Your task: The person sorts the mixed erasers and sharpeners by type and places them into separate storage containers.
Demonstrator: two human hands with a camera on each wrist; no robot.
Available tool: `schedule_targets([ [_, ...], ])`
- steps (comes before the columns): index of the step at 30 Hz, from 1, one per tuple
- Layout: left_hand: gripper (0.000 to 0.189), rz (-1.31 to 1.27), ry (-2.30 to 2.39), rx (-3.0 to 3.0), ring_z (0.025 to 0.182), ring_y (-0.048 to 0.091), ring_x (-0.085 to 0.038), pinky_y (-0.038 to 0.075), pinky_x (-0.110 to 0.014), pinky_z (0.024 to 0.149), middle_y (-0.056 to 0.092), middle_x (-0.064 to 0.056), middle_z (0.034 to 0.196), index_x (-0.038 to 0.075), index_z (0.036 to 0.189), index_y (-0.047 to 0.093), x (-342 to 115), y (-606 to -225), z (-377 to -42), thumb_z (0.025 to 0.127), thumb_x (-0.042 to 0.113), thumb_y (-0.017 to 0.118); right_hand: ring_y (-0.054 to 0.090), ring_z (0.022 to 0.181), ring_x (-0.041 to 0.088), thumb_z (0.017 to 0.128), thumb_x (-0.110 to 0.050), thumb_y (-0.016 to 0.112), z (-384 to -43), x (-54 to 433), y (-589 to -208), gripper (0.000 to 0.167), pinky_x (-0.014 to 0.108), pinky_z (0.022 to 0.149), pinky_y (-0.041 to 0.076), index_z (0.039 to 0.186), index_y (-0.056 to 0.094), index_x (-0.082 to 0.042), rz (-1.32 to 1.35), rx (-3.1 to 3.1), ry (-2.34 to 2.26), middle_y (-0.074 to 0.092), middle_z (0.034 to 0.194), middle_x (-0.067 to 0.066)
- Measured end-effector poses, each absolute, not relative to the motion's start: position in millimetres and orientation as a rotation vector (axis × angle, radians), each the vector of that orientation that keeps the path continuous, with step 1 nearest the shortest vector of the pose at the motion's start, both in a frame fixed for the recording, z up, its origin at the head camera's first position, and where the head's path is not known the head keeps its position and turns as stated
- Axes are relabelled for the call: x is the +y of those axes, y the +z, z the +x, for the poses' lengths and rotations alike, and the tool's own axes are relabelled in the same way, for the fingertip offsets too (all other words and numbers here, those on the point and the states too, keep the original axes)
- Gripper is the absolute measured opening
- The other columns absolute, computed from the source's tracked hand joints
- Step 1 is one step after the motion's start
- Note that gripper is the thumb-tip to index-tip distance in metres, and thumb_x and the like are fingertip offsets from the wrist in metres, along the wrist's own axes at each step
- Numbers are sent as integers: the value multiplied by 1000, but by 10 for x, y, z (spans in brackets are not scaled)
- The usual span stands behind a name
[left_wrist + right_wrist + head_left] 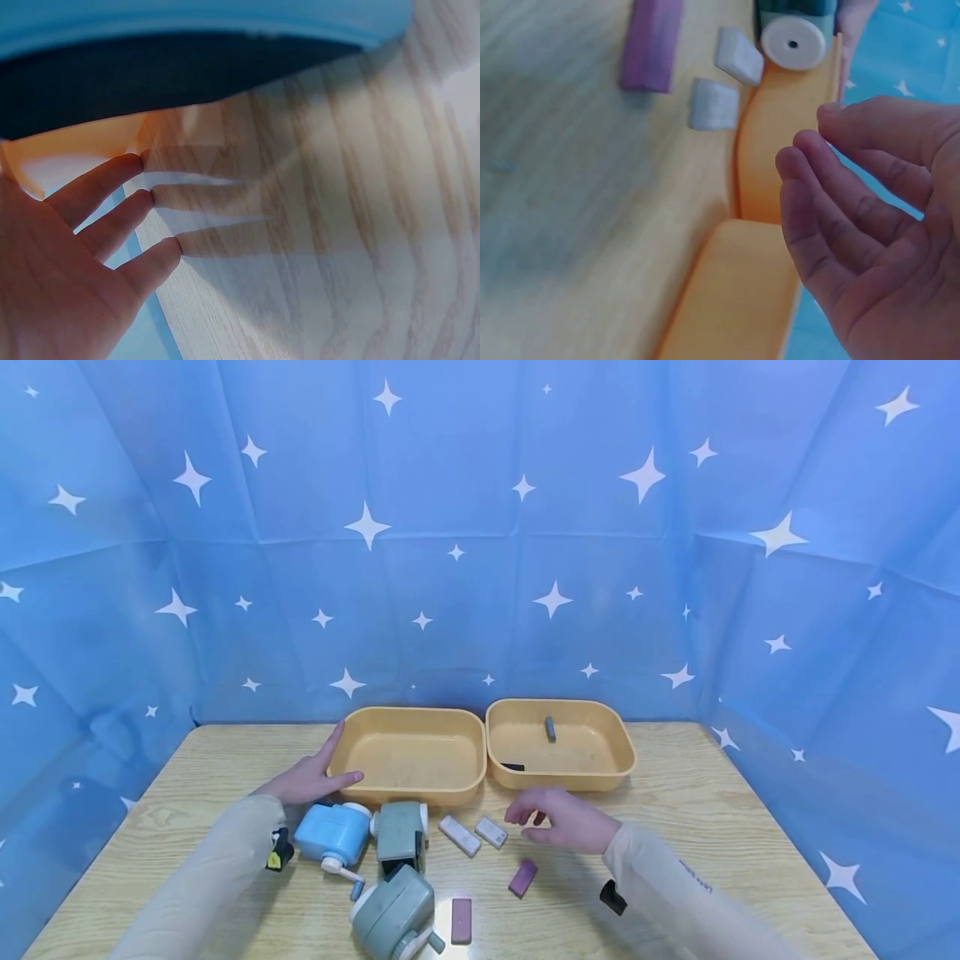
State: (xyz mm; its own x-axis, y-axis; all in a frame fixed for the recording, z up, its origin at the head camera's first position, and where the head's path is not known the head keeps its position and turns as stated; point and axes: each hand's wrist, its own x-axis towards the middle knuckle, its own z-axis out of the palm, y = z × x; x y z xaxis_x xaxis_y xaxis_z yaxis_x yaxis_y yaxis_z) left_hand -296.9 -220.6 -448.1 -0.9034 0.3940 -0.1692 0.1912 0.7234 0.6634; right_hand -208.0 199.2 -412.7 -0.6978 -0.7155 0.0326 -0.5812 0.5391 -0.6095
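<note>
My left hand [311,778] rests at the left end of the left tan bin [408,796], fingers spread along its outside and thumb over the front rim. In the left wrist view its fingers [112,225] are straight. My right hand [566,820], loosely bent and holding nothing, hovers in front of the right tan bin [562,781]. Close to it lie two whitish erasers [460,836] and a purple eraser [522,878]. Another purple eraser [461,921] sits nearer the front. In the right bin are a small grey piece [551,729] and a black piece [513,767].
Beside the left forearm stands a blue crank pencil sharpener [333,833]. Two grey-green sharpeners, one upright [401,835] and one nearer the front [395,912], crowd next to it. A blue star-patterned curtain [450,610] encloses the wooden table [675,802].
</note>
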Motion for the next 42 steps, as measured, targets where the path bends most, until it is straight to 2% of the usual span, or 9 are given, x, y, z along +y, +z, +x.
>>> schedule_targets([
  [6, 104, 453, 962, 2629, 120, 50, -45, 35, -59, 100, 44, -33, 138, 14, 154, -15, -2199, -4493, -2964, 92, 53, 59, 62, 96, 13, 86, 3, 68, -1993, 2008, -4273, 22, 31, 81, 52, 107, 67, -5, -1001, 2517, -934, 68, 104, 5],
  [14, 103, 448, 992, 2621, 116, 54, -39, 36, -58, 100, 47, -31, 136, 16, 154, -15, -2203, -4483, -2960, 92, 51, 60, 60, 97, 12, 84, -21, 76, -1884, 2036, -4441, 27, 31, 82, 50, 108, 69, -10, -912, 2455, -1006, 66, 105, -3],
  [22, 103, 439, 976, 2623, 120, 50, -44, 32, -61, 102, 47, -32, 136, 15, 154, -15, -2203, -4490, -2963, 92, 53, 59, 62, 89, 10, 84, -4, 73, -1833, 2018, -4548, 22, 27, 80, 51, 106, 68, -8, -880, 2314, -1110, 65, 98, -2],
  [29, 103, 437, 960, 2623, 122, 47, -47, 31, -62, 102, 43, -33, 138, 16, 153, -16, -2205, -4515, -2994, 92, 54, 58, 61, 90, 12, 83, -7, 75, -1833, 2026, -4627, 24, 27, 80, 52, 106, 69, -7, -960, 2214, -1184, 60, 101, 2],
  [38, 103, 434, 980, 2611, 118, 52, -42, 32, -61, 102, 52, -29, 131, 17, 153, -17, -2216, -4528, -3027, 92, 52, 59, 56, 96, 11, 81, -4, 75, -1865, 2066, -4696, 27, 28, 83, 50, 106, 70, -12, -976, 2210, -1158, 57, 109, -2],
  [42, 102, 429, 988, 2609, 120, 50, -43, 31, -61, 102, 47, -30, 136, 16, 153, -16, -2216, -4518, -3015, 93, 50, 59, 56, 96, 10, 82, -3, 74, -1868, 2066, -4714, 25, 28, 84, 49, 105, 71, -14, -954, 2217, -1159, 58, 107, -3],
])
